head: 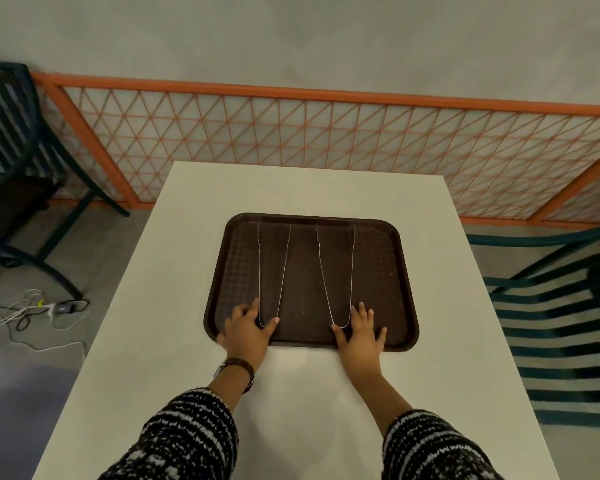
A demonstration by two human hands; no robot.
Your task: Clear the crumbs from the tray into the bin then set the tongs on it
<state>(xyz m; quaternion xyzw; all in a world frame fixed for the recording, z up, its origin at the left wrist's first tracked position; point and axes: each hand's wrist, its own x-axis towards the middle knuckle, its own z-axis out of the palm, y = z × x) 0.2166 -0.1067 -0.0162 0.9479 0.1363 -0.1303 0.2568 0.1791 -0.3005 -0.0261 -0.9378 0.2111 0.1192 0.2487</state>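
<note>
A dark brown tray point(399, 292) lies in the middle of the white table point(309, 188). Two thin metal tongs rest on it, side by side, arms pointing away from me: the left tongs point(284, 258) and the right tongs point(321, 265). My left hand point(246, 332) lies palm down on the tray's near edge, thumb and forefinger straddling the bend of the left tongs. Over on the other side, my right hand point(362, 336) lies the same way at the bend of the right tongs. Fingers of both hands are spread. A few pale specks point(388, 274) dot the tray. No bin is in view.
An orange mesh fence point(291, 133) runs behind the table. A dark slatted chair point(11, 133) stands at the left, a teal slatted chair point(561, 341) close at the right. Cables and a charger point(49, 308) lie on the floor at the left.
</note>
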